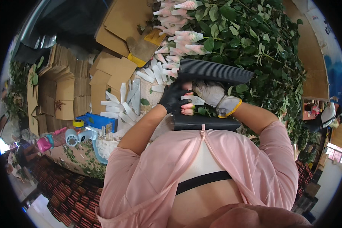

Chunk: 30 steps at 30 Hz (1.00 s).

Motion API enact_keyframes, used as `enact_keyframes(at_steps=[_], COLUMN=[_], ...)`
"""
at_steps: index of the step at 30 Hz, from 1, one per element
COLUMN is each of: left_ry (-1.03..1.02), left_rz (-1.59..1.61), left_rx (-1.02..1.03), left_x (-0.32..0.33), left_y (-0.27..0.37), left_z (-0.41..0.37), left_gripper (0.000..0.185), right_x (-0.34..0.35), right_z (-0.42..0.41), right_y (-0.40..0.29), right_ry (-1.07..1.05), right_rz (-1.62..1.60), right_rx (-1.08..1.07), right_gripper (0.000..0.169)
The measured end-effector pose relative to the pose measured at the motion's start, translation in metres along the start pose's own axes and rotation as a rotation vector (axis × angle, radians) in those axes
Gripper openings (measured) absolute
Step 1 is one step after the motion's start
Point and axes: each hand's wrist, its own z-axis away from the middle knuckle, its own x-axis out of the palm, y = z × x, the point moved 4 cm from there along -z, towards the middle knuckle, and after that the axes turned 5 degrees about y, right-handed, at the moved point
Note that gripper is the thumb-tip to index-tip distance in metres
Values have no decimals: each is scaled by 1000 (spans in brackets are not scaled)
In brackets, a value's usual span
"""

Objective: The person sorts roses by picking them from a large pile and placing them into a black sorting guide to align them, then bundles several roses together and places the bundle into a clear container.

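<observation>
My left hand (172, 97), in a black glove, reaches in from the left among pink rose heads (187, 109). Its fingers touch the blooms and the narrow end of a white foam net sleeve (194, 100); its exact grip is hidden. My right hand (209, 90), in a grey work glove with a yellow-edged cuff, curls just right of a blurred pink rose head (187, 85). Its fingertips are partly hidden. Both hands work between a black ribbed panel (213, 71) on the far side and a black panel (206, 122) against my body.
Sleeved roses (188, 37) with leafy stems (259, 42) are heaped beyond. Loose foam sleeves (111, 107), grey metal strips (136, 97), a work glove (144, 48) and cardboard sheets (111, 68) lie left. Farther left are a blue box (99, 122), handheld fan (74, 137) and pink bottle (47, 142).
</observation>
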Motion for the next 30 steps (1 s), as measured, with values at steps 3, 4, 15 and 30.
enact_keyframes(at_steps=[3, 4, 15, 30], left_ry=[14, 61, 111, -55], left_rz=[-67, 19, -253, -69], left_rx=[37, -20, -154, 187], left_x=[-16, -28, -75, -19], left_y=[11, 9, 62, 13], left_z=[2, 13, 19, -20], left_gripper=[40, 39, 42, 48], right_x=[-3, -30, -83, -1], right_z=[1, 1, 6, -14], right_y=[5, 6, 10, -6], right_ry=[-128, -264, -366, -267], right_rz=[-186, -259, -409, -386], right_rx=[25, -18, 48, 85], right_gripper=[37, 49, 25, 25])
